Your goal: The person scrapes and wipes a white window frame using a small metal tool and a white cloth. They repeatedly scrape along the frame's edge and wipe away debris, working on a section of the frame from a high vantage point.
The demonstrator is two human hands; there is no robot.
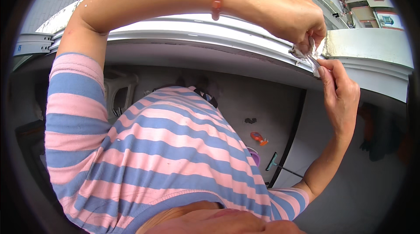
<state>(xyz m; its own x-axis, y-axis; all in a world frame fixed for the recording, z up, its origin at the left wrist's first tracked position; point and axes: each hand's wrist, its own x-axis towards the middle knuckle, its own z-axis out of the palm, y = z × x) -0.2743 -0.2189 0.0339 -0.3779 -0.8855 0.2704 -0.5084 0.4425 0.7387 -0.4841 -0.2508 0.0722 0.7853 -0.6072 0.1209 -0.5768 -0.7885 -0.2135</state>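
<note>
White cloth [300,54] is over the window track [192,35], bunched against a slim tool [313,60]. Left hand [302,17] curled, pinching cloth; right hand [341,87] thumb-and-finger pinch on tool. Cloth probably light, limp; tool likely stiff, grip lower end.

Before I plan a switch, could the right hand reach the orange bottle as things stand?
Likely not: the right hand is up at the window frame, pinching a thin grey item, and the orange bottle is well below, on the floor.
</note>
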